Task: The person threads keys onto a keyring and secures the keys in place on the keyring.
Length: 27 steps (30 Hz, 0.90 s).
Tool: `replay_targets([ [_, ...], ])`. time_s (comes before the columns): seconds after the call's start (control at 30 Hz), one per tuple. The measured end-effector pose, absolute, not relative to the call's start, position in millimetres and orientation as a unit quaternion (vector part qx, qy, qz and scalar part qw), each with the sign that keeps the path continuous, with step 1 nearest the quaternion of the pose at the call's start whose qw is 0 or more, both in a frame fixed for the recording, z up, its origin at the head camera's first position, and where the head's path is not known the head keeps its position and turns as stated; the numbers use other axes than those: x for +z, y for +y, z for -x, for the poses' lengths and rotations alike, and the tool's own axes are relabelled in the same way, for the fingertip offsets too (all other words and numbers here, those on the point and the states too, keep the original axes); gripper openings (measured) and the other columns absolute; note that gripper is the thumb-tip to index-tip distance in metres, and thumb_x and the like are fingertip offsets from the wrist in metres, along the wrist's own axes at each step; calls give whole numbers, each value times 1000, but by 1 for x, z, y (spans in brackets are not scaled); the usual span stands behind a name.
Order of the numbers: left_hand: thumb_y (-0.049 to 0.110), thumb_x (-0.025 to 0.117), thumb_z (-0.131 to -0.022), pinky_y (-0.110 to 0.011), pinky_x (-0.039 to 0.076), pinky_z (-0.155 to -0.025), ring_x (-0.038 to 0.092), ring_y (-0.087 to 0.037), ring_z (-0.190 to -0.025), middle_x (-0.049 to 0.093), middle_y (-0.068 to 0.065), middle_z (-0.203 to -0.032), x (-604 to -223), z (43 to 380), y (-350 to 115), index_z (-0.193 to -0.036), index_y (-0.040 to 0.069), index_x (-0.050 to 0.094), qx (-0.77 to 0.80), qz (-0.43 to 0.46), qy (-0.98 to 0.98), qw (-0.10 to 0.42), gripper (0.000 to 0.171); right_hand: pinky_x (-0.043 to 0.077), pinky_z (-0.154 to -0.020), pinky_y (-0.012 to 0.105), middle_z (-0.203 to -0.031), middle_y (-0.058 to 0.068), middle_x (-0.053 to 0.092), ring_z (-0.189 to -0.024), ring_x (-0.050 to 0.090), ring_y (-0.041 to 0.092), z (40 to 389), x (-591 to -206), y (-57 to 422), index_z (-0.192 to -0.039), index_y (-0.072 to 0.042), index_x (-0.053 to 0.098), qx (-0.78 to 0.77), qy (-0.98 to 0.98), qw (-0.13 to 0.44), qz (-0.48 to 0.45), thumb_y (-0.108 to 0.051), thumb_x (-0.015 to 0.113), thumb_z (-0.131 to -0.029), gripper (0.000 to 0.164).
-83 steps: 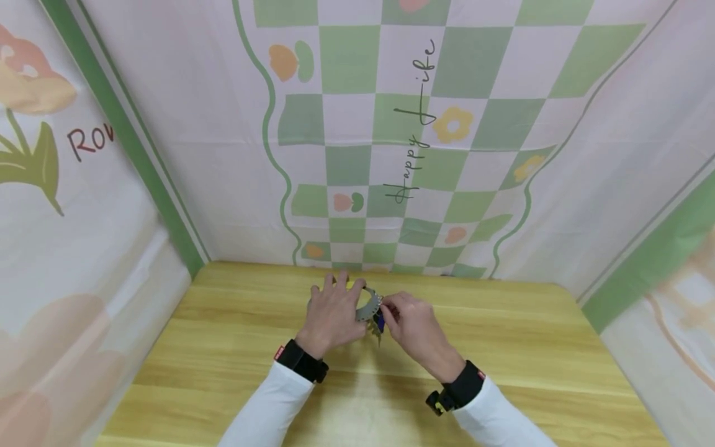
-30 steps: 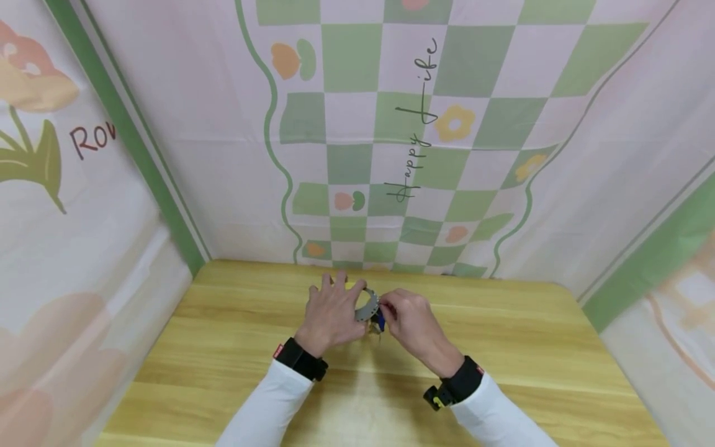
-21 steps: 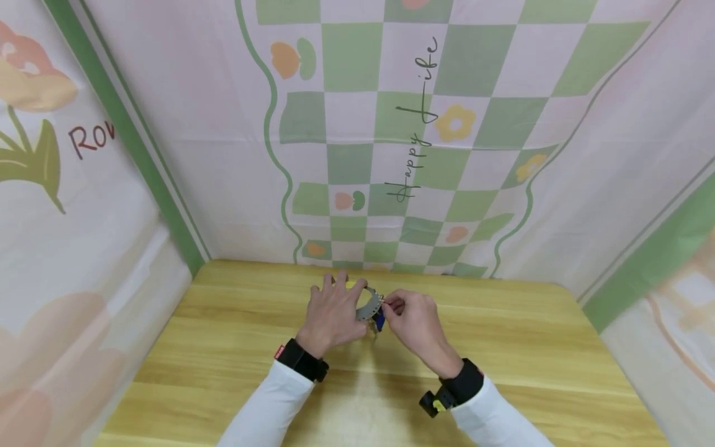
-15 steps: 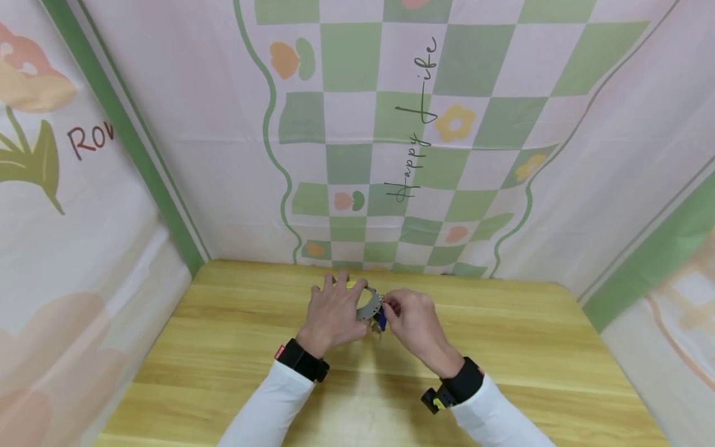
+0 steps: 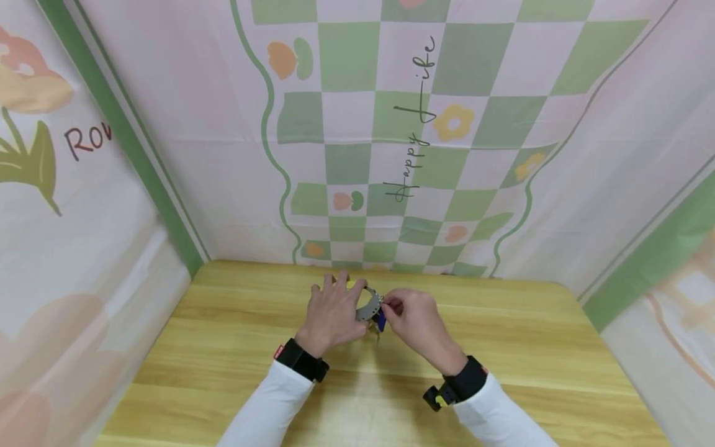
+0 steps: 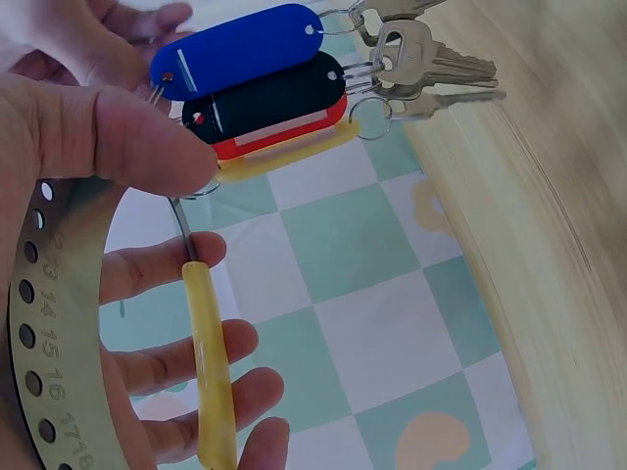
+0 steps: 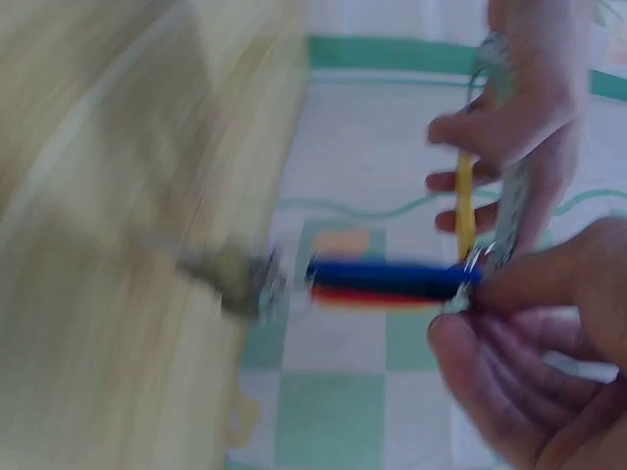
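Observation:
My left hand [image 5: 334,310] holds a grey metal key ring band [image 5: 368,307] with numbered holes along its edge. In the left wrist view the thumb lies across the band, and the fingers spread behind its yellow handle [image 6: 208,362]. From the edge hang several key tags: a blue tag [image 6: 240,51], a black tag [image 6: 265,98], a red tag [image 6: 284,130] and a yellow tag [image 6: 289,157]. Metal keys [image 6: 431,59] dangle from their far ends. My right hand [image 5: 416,320] pinches small wire by the tags' near end; the fingertips hide part of it.
The wooden table [image 5: 503,347] lies under both hands. A printed cloth [image 5: 357,155] with green checks rises behind the table's back edge, and more cloth stands at left and right.
The band stays nearly where it was in my left hand. My right hand shifts only slightly at its edge, while the hanging tags and keys swing a little.

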State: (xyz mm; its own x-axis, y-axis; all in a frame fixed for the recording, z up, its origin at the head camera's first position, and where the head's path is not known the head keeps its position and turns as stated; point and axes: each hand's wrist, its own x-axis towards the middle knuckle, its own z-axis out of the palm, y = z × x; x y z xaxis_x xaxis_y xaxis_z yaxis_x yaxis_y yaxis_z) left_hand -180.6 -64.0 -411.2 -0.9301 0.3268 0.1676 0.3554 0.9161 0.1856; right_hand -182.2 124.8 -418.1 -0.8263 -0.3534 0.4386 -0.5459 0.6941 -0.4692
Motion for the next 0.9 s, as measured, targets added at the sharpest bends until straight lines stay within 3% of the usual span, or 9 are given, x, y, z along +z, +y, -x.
replay_targets([
  [0.23,36,71,-75,-59,47,-85,51,-39,-115,51,-18,-137,-412,181,-64,-142,22,56,-108,173,-977,69,70,54,-56,26,-73,1,70,-64,66,10,181,-415,119,-82,-4,75,349,-912,127,-173,-3,75,-86,4],
  [0.47,33,69,-74,-58,48,-81,51,-37,-111,52,-17,-134,-411,181,-64,-140,23,58,-106,176,-976,69,67,51,-54,19,-75,4,71,-62,65,9,182,-419,121,-86,1,75,332,-902,155,-227,2,74,-85,1],
  [0.9,34,70,-75,-55,49,-76,52,-39,-108,55,-15,-133,-409,180,-64,-141,24,58,-100,164,-980,48,68,49,-53,16,-78,6,69,-63,63,9,183,-426,124,-87,0,75,302,-879,209,-303,9,75,-81,10],
])
